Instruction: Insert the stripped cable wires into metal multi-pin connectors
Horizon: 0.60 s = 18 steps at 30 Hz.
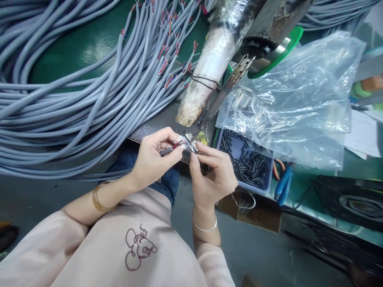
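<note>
My left hand pinches the end of a grey cable, whose thin coloured wires fan out at a small metal connector. On the connector's right side, the thumb and index finger of my right hand are closed on its edge. Just above the connector is the lower end of a soldering iron, which slants down from a bulky wrapped holder. Whether its tip touches the connector is too small to tell.
Many grey cables with stripped ends cover the left. A wrapped white tube stands above my hands. To the right are a blue tray of black pieces, a plastic bag, a solder spool and blue-handled pliers.
</note>
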Available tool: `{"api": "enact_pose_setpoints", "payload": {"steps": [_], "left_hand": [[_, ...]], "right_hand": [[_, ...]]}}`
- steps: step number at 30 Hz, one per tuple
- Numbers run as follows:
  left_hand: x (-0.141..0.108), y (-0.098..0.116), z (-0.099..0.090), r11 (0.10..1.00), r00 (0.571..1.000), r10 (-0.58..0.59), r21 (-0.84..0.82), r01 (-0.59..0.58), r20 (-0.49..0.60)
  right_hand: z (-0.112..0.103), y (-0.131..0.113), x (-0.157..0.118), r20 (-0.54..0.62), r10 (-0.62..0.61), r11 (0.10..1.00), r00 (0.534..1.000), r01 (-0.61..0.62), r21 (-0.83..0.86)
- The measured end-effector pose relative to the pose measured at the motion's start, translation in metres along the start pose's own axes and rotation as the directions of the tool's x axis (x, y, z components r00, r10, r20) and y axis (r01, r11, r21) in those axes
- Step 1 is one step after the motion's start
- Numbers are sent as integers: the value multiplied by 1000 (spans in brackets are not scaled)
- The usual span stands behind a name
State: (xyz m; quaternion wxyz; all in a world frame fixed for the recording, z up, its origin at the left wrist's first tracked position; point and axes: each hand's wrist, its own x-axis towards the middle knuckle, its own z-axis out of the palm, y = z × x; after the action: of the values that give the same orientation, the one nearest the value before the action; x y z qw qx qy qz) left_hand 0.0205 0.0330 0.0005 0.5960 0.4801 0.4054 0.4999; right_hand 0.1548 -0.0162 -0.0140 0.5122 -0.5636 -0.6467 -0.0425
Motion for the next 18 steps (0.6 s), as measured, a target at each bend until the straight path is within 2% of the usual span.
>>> {"api": "enact_pose_setpoints", "payload": {"steps": [5,12,18], "left_hand": [[1,-1,1,999,1000,16,53,-15,-19],[3,3,3,993,995,99,72,-98,-4],[3,2,-2,995,999,-18,97,14,45]], "right_hand": [[1,1,1,-2,3,1000,1000,-3,6],[1,-2,5,-25,7,1000,1000,-7,-11],[-4,-1,0,58,-62,997,996,65,-46]]}}
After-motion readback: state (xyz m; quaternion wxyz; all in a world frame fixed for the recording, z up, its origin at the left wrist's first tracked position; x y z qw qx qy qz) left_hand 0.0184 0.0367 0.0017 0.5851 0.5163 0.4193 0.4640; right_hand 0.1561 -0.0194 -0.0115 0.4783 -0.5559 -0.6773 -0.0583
